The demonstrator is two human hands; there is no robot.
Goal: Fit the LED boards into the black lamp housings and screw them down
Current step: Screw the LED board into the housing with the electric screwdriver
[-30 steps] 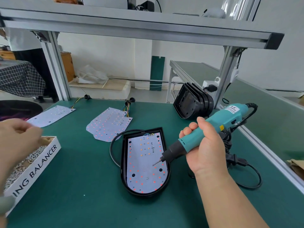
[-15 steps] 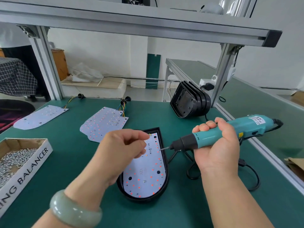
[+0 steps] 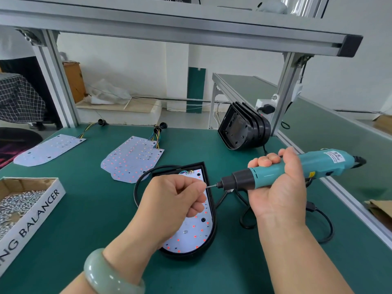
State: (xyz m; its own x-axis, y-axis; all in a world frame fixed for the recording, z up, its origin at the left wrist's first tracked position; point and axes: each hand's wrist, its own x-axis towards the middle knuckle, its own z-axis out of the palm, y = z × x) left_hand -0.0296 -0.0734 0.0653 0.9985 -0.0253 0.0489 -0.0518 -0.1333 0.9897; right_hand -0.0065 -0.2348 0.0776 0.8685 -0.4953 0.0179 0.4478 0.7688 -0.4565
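Note:
A black lamp housing (image 3: 213, 228) lies on the green mat with a white LED board (image 3: 192, 232) seated inside it. My left hand (image 3: 172, 205) hovers over the housing, fingers curled, fingertips pinched at the tip of the screwdriver bit; a screw there is too small to make out. My right hand (image 3: 280, 187) grips a teal electric screwdriver (image 3: 297, 169) held nearly level, bit pointing left. Two loose LED boards (image 3: 131, 161) (image 3: 49, 149) with wire tails lie farther back. A stack of empty black housings (image 3: 244, 130) leans at the back right.
A cardboard box of small silver screws (image 3: 23, 206) sits at the left edge. The screwdriver's black cable (image 3: 320, 225) loops on the mat at the right. An aluminium frame post (image 3: 284, 92) and overhead beam stand behind. A second green bench (image 3: 331, 122) runs along the right.
My left hand came from the screw box across to the housing and now meets the bit tip. My right hand lifted the screwdriver off the board and turned it level.

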